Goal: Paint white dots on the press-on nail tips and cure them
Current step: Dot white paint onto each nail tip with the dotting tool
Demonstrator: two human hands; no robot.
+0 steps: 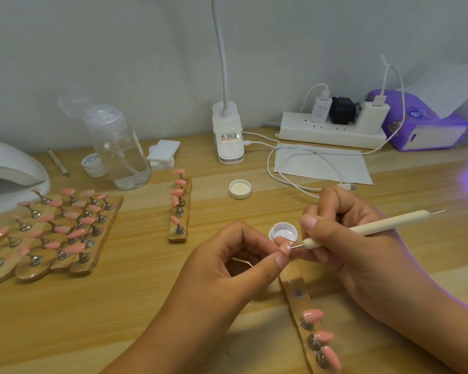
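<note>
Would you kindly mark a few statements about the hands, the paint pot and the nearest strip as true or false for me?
1. The right hand holds the dotting tool. True.
2. The left hand pinches a pink nail tip. True.
3. The paint pot is lidded. False: it stands open; a white lid lies apart behind it.
4. The nearest wooden strip carries five nail tips. False: three show on it.
</note>
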